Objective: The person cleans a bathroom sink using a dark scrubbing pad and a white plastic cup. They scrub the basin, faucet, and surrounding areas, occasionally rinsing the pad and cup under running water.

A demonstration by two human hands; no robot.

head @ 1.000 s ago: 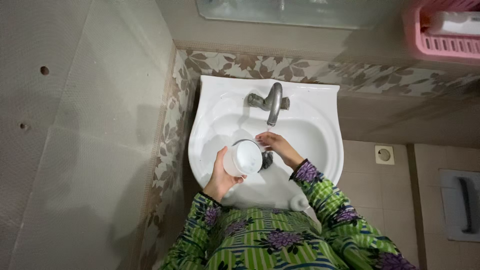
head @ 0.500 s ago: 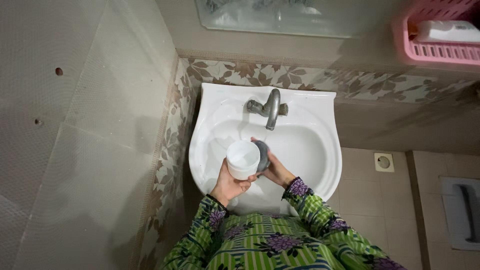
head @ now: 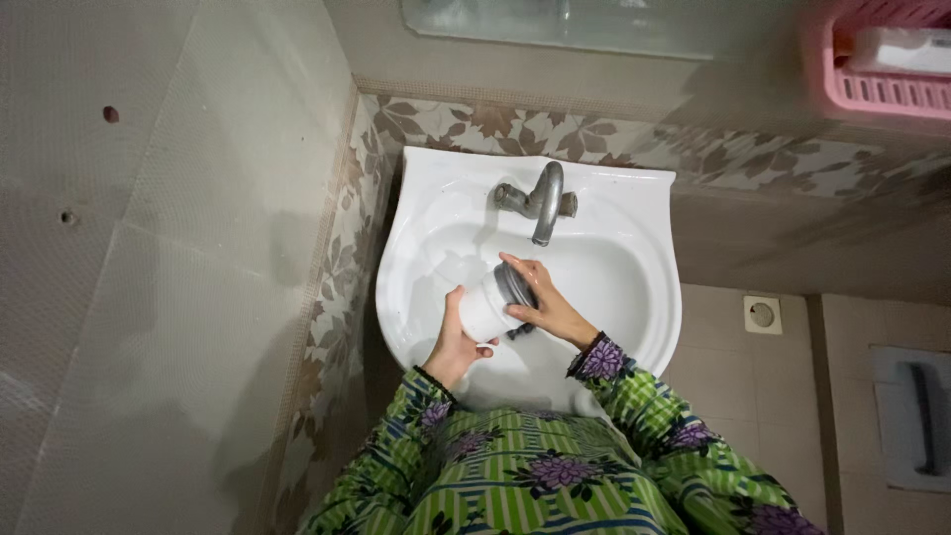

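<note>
Over the white wall-mounted sink I hold a small white cylindrical container, tilted on its side. My left hand grips its body from below. My right hand presses a grey round lid against the container's open end, fingers spread over it. Both hands hover above the basin, just below the grey metal tap. No water is visibly running.
A pink plastic basket with a white item hangs at the top right. A mirror edge sits above the leaf-patterned tile border. Beige tiled wall fills the left. A floor drain and a squat toilet pan lie at the right.
The container's opening faced up and the lid was held beside it; now the container is tipped sideways and my right hand has brought the lid onto its mouth.
</note>
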